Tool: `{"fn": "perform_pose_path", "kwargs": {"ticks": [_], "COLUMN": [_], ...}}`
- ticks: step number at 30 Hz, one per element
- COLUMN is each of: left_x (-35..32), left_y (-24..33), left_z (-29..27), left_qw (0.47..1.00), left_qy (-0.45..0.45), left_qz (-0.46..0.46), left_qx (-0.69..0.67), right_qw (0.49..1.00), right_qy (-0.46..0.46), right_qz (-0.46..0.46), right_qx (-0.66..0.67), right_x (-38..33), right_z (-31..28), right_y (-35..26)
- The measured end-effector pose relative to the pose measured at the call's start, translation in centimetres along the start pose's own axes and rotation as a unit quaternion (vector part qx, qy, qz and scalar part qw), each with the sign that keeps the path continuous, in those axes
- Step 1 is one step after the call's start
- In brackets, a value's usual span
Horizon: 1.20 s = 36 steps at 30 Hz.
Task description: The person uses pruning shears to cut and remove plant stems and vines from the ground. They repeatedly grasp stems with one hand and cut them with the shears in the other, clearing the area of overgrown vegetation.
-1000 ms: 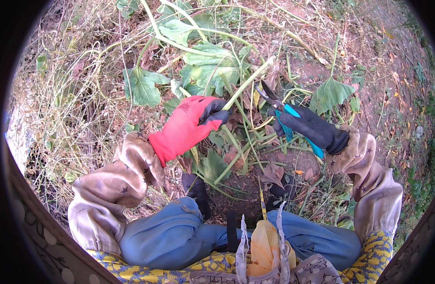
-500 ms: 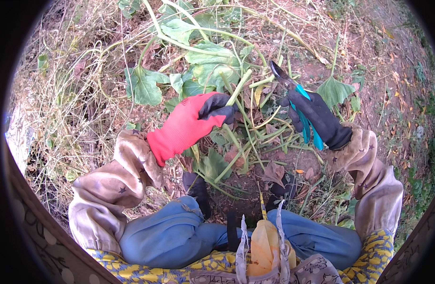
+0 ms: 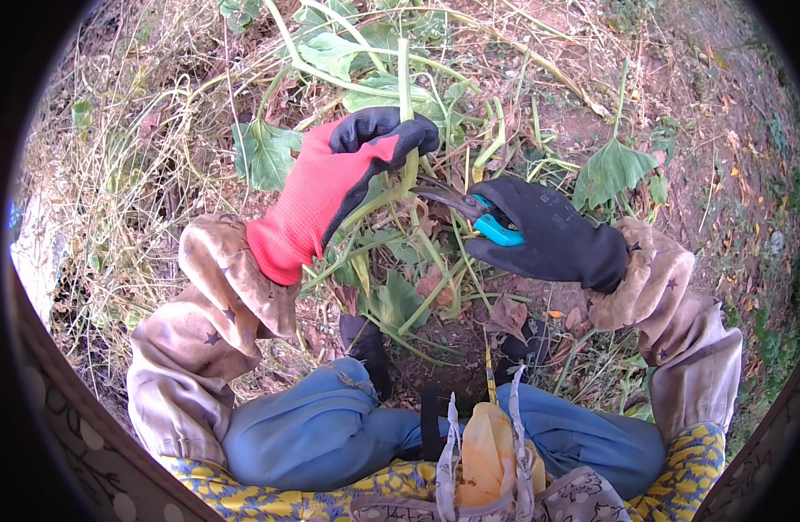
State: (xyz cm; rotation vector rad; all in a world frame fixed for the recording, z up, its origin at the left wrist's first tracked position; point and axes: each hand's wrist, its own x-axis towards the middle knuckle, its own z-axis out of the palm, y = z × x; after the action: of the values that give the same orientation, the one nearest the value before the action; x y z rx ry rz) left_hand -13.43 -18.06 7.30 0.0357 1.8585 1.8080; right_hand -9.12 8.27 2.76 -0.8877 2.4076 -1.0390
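Stem (image 3: 404,83) is standing nearly upright at the upper middle of the frame, and I am seeing the left hand (image 3: 352,170) clenching it in a red and black glove. Half a second ago the stem in that grip was leaning toward the upper right; I am not managing to tell whether this is the same one. The left hand is now sitting higher in the picture. The right hand (image 3: 552,230), in a black glove, is grasping turquoise-handled shears (image 3: 500,231) right of centre; these were pointing up and left, well apart from the stem, and are now reaching in just below the left fist.

The stem's long axis is running top to bottom, its free end pointing at the upper edge, its lower end meeting a stalk (image 3: 369,207) that is slanting toward the lower left. The shears are lying almost crosswise, blades (image 3: 443,198) pointing left and slightly up.

The right glove is covering most of the handles, and the left is hiding the stem's middle and part of a broad leaf (image 3: 387,91) behind it. I am not making out whether the blades are touching anything.
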Motion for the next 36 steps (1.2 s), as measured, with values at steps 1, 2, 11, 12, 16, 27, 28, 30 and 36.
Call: {"fn": "perform_pose_path", "kwargs": {"ticks": [1, 2, 11, 12, 16, 27, 28, 30, 36], "left_x": [0.4, 0.8, 1.1, 1.3, 1.7, 1.8, 1.6, 1.5, 4.0], "left_y": [-0.3, -0.5, -0.1, -0.3, -0.7, -4.3, -4.5, -4.9, -7.0], "left_z": [0.4, 0.9, 1.5, 1.4, 0.2, -5.6, -4.9, -3.4, -2.1], "left_qw": [1.0, 0.999, 0.998, 0.998, 0.995, 0.963, 0.976, 0.988, 0.941], "left_qy": [0.008, 0.017, 0.034, 0.034, 0.053, 0.2, 0.166, 0.121, 0.065], "left_qz": [0.009, 0.018, 0.039, 0.046, 0.079, -0.102, -0.128, -0.079, 0.046], "left_qx": [0.014, 0.027, -0.028, -0.016, 0.002, -0.148, -0.051, 0.055, 0.328], "right_qw": [0.999, 0.997, 0.994, 0.994, 0.996, 0.914, 0.9, 0.858, 0.739], "right_qy": [0.028, 0.056, 0.089, 0.088, 0.065, -0.12, -0.16, -0.245, -0.252], "right_qz": [-0.015, -0.03, -0.006, -0.001, 0.03, 0.265, 0.289, 0.348, 0.368], "right_qx": [-0.016, -0.032, -0.059, -0.065, -0.059, 0.281, 0.284, 0.286, 0.505], "right_x": [-0.1, -0.3, -0.1, -0.2, -0.4, -4.0, -4.4, -4.2, -3.8], "right_z": [0.2, 0.5, 0.5, 0.3, -0.1, -1.1, -1.1, -1.0, 1.5], "right_y": [0.2, 0.5, 0.0, 0.1, 0.8, 6.1, 6.1, 5.6, 4.6]}}
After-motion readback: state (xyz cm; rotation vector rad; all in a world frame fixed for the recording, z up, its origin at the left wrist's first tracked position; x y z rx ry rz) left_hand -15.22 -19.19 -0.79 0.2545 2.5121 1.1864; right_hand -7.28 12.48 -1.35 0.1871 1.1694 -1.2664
